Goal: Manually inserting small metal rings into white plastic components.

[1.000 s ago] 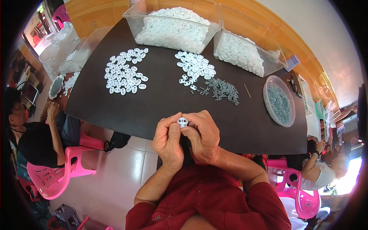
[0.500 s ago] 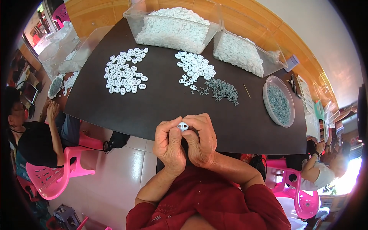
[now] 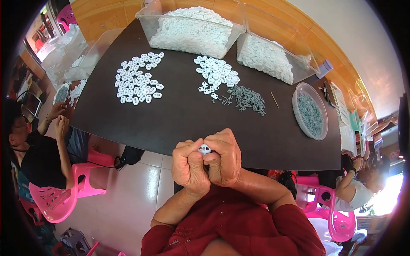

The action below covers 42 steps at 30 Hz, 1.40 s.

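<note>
Close to the table's front edge, a small white oval plastic piece with two dark holes (image 3: 204,149) is pinched between my two hands. My left hand (image 3: 187,165) grips its left side with thumb and curled fingers; my right hand (image 3: 225,158) does the same from the right. Fingers cover most of the piece, so I cannot tell whether a pin sits in it. Beyond my hands lies a loose pile of white oval pieces (image 3: 217,71), next to a heap of small grey pins (image 3: 249,101). Another spread of white oval pieces (image 3: 136,85) lies to the left.
Two clear bins (image 3: 232,45) (image 3: 305,77) full of white pieces stand along the far edge. A round plastic bowl (image 3: 295,112) of grey pins sits at the right, with a thin stick (image 3: 274,99) beside it. People sit on pink chairs (image 3: 53,200) at both sides.
Both hands have drawn slightly nearer to me with the white piece, which now shows less between the fingers. The person at the left has moved a hand toward the grey pins there.
</note>
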Each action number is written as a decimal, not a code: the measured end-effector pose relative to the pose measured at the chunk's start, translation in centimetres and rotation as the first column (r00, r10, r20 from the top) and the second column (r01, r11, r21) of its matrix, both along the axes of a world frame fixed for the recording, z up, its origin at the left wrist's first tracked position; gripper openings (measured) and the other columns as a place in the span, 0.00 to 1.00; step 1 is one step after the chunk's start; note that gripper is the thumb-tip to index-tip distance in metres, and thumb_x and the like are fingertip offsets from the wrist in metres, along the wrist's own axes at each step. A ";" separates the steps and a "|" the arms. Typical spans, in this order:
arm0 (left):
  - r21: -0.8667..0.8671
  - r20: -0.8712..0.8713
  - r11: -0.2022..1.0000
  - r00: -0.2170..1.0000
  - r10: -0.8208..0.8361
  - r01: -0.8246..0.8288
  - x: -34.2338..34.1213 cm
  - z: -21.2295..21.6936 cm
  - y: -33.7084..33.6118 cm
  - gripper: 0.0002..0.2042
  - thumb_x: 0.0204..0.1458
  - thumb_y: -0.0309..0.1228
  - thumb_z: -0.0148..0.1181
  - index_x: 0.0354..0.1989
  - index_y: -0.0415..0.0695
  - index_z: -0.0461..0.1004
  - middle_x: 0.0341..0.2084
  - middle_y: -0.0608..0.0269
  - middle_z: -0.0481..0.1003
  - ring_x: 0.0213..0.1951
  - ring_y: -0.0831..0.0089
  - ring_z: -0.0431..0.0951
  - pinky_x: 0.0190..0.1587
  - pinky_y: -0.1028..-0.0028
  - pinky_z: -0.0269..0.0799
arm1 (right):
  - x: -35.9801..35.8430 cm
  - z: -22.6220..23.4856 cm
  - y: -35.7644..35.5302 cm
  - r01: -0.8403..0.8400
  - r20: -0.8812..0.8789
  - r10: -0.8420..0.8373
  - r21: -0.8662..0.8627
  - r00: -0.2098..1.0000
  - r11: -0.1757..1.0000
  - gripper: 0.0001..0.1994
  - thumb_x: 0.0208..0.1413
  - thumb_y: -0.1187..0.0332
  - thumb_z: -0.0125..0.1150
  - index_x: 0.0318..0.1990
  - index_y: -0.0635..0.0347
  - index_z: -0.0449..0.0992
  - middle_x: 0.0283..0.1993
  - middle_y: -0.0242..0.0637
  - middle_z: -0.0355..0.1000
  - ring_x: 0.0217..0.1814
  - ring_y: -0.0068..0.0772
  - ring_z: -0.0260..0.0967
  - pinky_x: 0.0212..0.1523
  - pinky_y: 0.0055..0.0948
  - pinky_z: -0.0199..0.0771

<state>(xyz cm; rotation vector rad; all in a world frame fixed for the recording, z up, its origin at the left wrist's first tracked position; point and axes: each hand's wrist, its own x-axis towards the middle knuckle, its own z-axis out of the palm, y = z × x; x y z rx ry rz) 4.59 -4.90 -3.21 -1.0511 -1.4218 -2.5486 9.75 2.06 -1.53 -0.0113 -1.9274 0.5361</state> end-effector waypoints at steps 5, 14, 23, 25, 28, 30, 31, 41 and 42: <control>0.011 -0.043 1.000 0.999 0.013 -0.013 0.0 0.2 0.0 0.11 0.60 0.30 0.49 0.38 0.32 0.69 0.21 0.66 0.65 0.19 0.84 0.60 0.20 0.82 0.55 | 0.1 0.1 0.0 -0.025 -0.018 0.026 0.017 1.000 1.000 0.09 0.50 0.76 0.57 0.39 0.69 0.68 0.32 0.43 0.67 0.27 0.35 0.63 0.24 0.30 0.63; -0.089 0.059 0.995 0.997 -0.044 0.049 0.2 0.3 -0.2 0.11 0.60 0.33 0.48 0.37 0.36 0.69 0.24 0.69 0.65 0.23 0.85 0.59 0.25 0.83 0.57 | -0.1 -0.5 0.2 -0.007 0.001 0.007 0.018 1.000 1.000 0.06 0.55 0.75 0.55 0.40 0.66 0.67 0.35 0.41 0.68 0.27 0.32 0.62 0.26 0.29 0.62; -0.030 0.060 0.999 0.998 -0.033 0.035 -0.5 1.0 0.4 0.09 0.60 0.28 0.48 0.38 0.34 0.70 0.23 0.67 0.66 0.22 0.84 0.62 0.23 0.83 0.58 | -0.6 -0.1 0.2 0.019 0.004 -0.019 0.003 1.000 1.000 0.09 0.55 0.75 0.55 0.42 0.68 0.67 0.36 0.44 0.68 0.28 0.33 0.62 0.26 0.28 0.63; -0.034 0.107 0.996 0.992 -0.073 0.077 -0.4 1.3 0.3 0.09 0.60 0.28 0.48 0.39 0.34 0.70 0.24 0.67 0.66 0.24 0.84 0.62 0.26 0.83 0.59 | -0.3 0.4 -0.1 0.058 0.028 -0.058 -0.014 0.998 0.998 0.10 0.55 0.73 0.56 0.42 0.68 0.67 0.37 0.44 0.68 0.29 0.32 0.61 0.27 0.27 0.63; -0.064 0.135 0.991 0.985 -0.105 0.115 -0.3 1.6 -0.2 0.10 0.61 0.32 0.47 0.38 0.37 0.70 0.26 0.69 0.65 0.28 0.85 0.61 0.31 0.82 0.58 | -0.4 0.7 -0.3 0.031 0.019 -0.030 -0.064 0.999 0.997 0.11 0.56 0.70 0.56 0.42 0.67 0.67 0.37 0.44 0.69 0.29 0.32 0.60 0.27 0.27 0.63; -0.046 0.141 0.991 0.983 -0.121 0.128 -0.1 1.2 -0.3 0.11 0.61 0.33 0.47 0.39 0.37 0.69 0.26 0.70 0.65 0.28 0.85 0.61 0.31 0.83 0.58 | -0.3 1.0 -0.3 0.024 0.015 -0.023 -0.068 1.000 0.997 0.11 0.56 0.69 0.56 0.42 0.67 0.67 0.37 0.43 0.69 0.29 0.32 0.60 0.28 0.27 0.63; -0.028 0.150 0.990 0.980 -0.132 0.138 -0.1 1.1 -0.3 0.11 0.61 0.34 0.46 0.40 0.37 0.69 0.26 0.70 0.64 0.28 0.85 0.61 0.31 0.83 0.58 | -0.2 1.1 -0.3 0.013 0.014 -0.012 -0.073 1.000 0.997 0.12 0.56 0.69 0.56 0.42 0.67 0.67 0.37 0.43 0.69 0.29 0.31 0.61 0.28 0.27 0.64; 0.037 0.103 0.976 0.971 -0.217 0.214 -0.2 0.9 -1.2 0.16 0.61 0.40 0.46 0.44 0.37 0.67 0.30 0.67 0.66 0.31 0.83 0.63 0.35 0.81 0.61 | -0.2 1.3 -1.3 -0.004 -0.005 0.003 -0.117 1.000 0.993 0.10 0.56 0.71 0.55 0.42 0.67 0.67 0.39 0.45 0.69 0.33 0.33 0.60 0.32 0.27 0.65; 0.026 0.112 0.977 0.970 -0.215 0.213 -0.1 1.1 -1.2 0.16 0.61 0.40 0.46 0.44 0.37 0.67 0.31 0.66 0.67 0.32 0.82 0.64 0.36 0.81 0.62 | -0.1 1.3 -1.5 -0.007 -0.003 0.006 -0.127 1.000 0.992 0.10 0.56 0.72 0.54 0.42 0.67 0.67 0.39 0.46 0.69 0.33 0.32 0.60 0.32 0.27 0.65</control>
